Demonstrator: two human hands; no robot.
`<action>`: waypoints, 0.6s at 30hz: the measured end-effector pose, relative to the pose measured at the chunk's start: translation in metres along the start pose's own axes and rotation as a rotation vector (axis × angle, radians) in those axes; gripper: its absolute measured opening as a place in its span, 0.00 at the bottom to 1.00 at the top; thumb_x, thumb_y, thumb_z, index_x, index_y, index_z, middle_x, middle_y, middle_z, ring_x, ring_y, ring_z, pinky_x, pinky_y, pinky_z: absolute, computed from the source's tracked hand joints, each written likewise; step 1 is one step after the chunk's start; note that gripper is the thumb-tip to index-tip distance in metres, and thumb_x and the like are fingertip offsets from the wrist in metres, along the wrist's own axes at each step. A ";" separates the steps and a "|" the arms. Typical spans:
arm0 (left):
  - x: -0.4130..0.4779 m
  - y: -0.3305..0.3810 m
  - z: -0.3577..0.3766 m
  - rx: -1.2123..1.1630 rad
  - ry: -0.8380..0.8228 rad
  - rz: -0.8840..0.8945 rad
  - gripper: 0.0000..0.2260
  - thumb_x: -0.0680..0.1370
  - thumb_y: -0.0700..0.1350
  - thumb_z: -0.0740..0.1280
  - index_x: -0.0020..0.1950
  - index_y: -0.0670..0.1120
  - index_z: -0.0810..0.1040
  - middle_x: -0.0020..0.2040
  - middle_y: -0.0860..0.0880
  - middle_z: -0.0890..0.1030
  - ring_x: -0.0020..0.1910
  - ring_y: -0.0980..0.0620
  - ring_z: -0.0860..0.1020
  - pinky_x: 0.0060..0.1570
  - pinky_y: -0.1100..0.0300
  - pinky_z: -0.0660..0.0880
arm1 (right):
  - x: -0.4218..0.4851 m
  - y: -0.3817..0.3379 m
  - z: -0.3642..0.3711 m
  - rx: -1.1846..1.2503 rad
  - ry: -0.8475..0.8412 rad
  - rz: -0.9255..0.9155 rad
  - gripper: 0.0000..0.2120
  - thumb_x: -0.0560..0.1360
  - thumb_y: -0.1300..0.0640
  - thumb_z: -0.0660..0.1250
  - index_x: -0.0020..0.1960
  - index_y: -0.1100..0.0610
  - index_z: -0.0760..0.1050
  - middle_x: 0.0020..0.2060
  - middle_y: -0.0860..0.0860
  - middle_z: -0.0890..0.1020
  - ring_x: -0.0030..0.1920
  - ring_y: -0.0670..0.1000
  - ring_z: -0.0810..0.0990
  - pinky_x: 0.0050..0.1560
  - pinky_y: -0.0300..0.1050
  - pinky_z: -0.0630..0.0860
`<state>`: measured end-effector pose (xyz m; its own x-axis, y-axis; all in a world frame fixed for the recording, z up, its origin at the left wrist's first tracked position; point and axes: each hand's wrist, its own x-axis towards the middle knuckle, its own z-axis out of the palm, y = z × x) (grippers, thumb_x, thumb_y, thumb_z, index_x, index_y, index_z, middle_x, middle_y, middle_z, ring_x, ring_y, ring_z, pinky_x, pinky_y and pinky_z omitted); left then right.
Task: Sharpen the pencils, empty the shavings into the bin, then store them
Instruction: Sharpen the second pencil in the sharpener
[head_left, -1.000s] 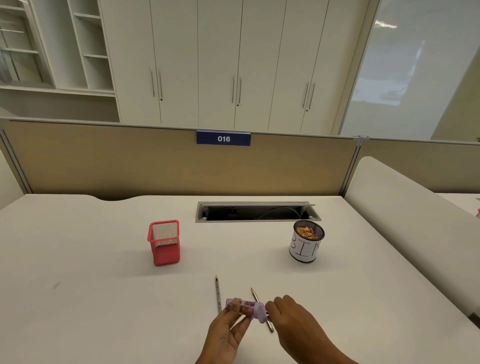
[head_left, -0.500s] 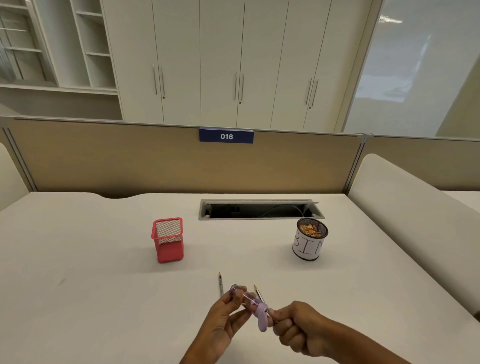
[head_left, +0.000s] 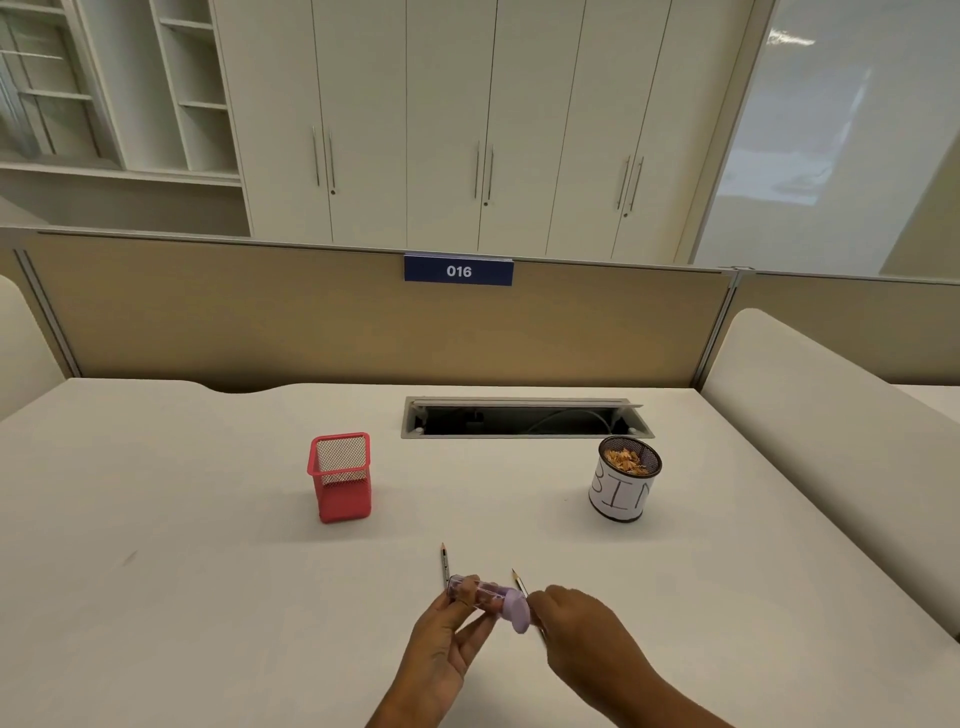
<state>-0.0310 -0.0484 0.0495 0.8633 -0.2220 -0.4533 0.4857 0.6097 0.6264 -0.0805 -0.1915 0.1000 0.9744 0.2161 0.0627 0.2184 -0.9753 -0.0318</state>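
over white desk (head_left: 208, 571), left grip (head_left: 448, 638) pinches purple sharpener (head_left: 491, 597); right grip (head_left: 576, 629) pinches its cap (head_left: 518, 616).

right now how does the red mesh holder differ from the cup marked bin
Shape: the red mesh pencil holder is square-sided; the cup marked BIN is round.
Colour: the holder is red all over; the cup is dark mesh wrapped in white paper.
Contents: nothing shows inside the holder; the cup holds pencil shavings.
Both stand upright and open-topped on the white desk.
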 end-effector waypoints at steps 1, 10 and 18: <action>0.001 0.000 -0.001 0.012 0.004 -0.001 0.06 0.76 0.37 0.63 0.44 0.36 0.78 0.37 0.40 0.84 0.36 0.45 0.84 0.31 0.61 0.81 | 0.004 0.000 0.001 0.121 0.008 0.032 0.04 0.69 0.57 0.70 0.44 0.55 0.80 0.37 0.50 0.82 0.35 0.50 0.76 0.36 0.38 0.68; -0.001 0.005 -0.004 0.045 -0.065 -0.070 0.06 0.77 0.36 0.62 0.46 0.36 0.78 0.35 0.41 0.85 0.33 0.46 0.84 0.34 0.57 0.82 | 0.012 0.027 -0.009 1.535 -0.718 0.741 0.19 0.79 0.61 0.51 0.31 0.57 0.71 0.17 0.45 0.63 0.16 0.42 0.57 0.14 0.30 0.52; 0.001 0.031 -0.024 -0.274 0.015 0.001 0.09 0.80 0.39 0.56 0.45 0.36 0.73 0.31 0.39 0.84 0.29 0.48 0.83 0.27 0.58 0.80 | -0.005 0.044 -0.007 1.874 -0.556 0.763 0.16 0.79 0.60 0.57 0.35 0.63 0.75 0.20 0.51 0.67 0.19 0.44 0.61 0.15 0.31 0.58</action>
<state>-0.0183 -0.0117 0.0535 0.8605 -0.2119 -0.4633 0.4282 0.7936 0.4323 -0.0757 -0.2359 0.1054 0.7076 0.2225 -0.6706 -0.7057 0.2711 -0.6546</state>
